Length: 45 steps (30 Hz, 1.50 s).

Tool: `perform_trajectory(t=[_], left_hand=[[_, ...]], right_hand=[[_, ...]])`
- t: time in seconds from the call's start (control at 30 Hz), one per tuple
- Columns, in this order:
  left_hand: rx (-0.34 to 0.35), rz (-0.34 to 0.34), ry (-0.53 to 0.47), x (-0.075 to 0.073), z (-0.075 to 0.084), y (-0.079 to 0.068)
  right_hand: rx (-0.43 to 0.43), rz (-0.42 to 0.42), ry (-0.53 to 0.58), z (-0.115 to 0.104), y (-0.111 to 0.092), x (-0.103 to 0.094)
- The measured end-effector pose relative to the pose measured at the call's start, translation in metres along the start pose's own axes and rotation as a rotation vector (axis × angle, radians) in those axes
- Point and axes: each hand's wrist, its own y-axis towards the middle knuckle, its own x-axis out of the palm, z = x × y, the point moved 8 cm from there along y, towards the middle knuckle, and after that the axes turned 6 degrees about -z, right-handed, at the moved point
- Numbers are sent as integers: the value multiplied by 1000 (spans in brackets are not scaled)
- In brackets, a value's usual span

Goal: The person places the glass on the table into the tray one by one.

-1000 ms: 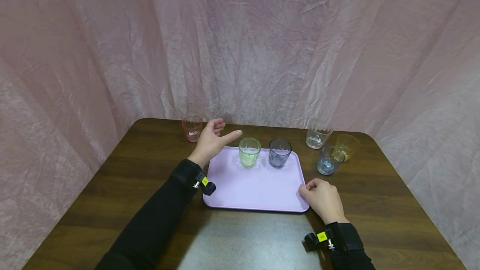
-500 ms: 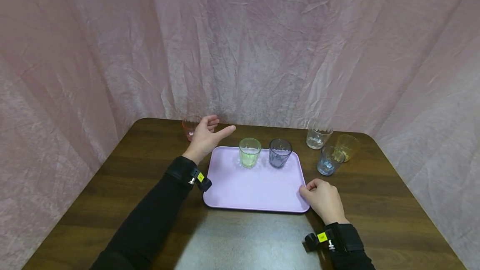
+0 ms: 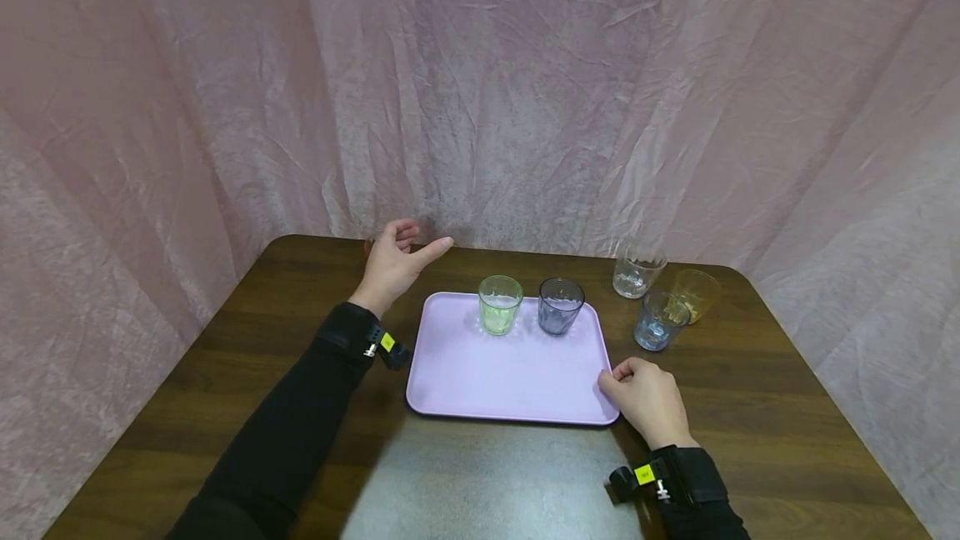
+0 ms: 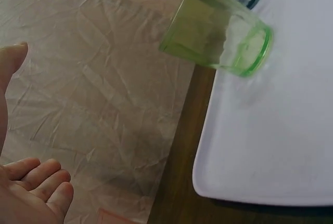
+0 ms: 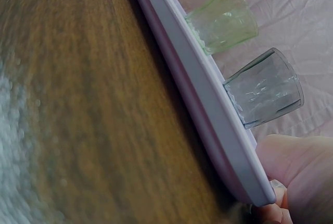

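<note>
A lilac tray [image 3: 510, 382] lies on the wooden table with a green glass [image 3: 498, 307] and a grey glass [image 3: 560, 307] upright along its far side. My right hand [image 3: 648, 398] pinches the tray's right edge; in the right wrist view the thumb [image 5: 283, 153] is over the rim and the fingertips are under it. Beyond the tray's far left corner, my left hand [image 3: 390, 269] is held with thumb and fingers spread, holding nothing. It hides nearly all of a reddish glass; a bit of that glass's rim [image 4: 117, 218] shows low in the left wrist view.
To the right of the tray stand a clear glass [image 3: 637, 273], a blue glass [image 3: 658, 323] and a yellow glass [image 3: 696, 294], the last two overlapping in the head view. A pink curtain [image 3: 480, 107] hangs close behind the table's [image 3: 780, 415] far edge.
My left hand has moved left and a little farther back, from beside the green glass to in front of the reddish glass, covering it. The right hand, tray and other glasses have stayed put.
</note>
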Motion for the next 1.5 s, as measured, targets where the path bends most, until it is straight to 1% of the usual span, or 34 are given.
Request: perform_trajectory(t=[0.13,0.27,0.43,0.53,0.67,0.87,1.07,1.2,1.37,1.5], left_hand=[[3,9,-5,-6,0,2],[25,27,-24,-11,0,3],[44,79,-42,-19,-2,6],[30,98,-49,-24,-4,8],[8,115,-69,-30,-9,10],[-3,141,-106,-37,-19,13],[7,182,-72,-46,-29,17],[18,187,-51,-49,-35,19],[16,171,-36,-52,-42,22],[18,154,-41,-54,-52,25]], right_hand=[[4,0,2,0,0,0],[10,-6,3,0,-1,0],[11,-7,3,0,-1,0],[11,-6,4,-1,-1,0],[11,-6,6,0,0,-1],[7,-8,8,0,-1,0],[9,-10,9,0,0,0],[21,-12,2,1,1,0],[28,-8,-1,1,1,-1],[17,3,3,0,1,-1]])
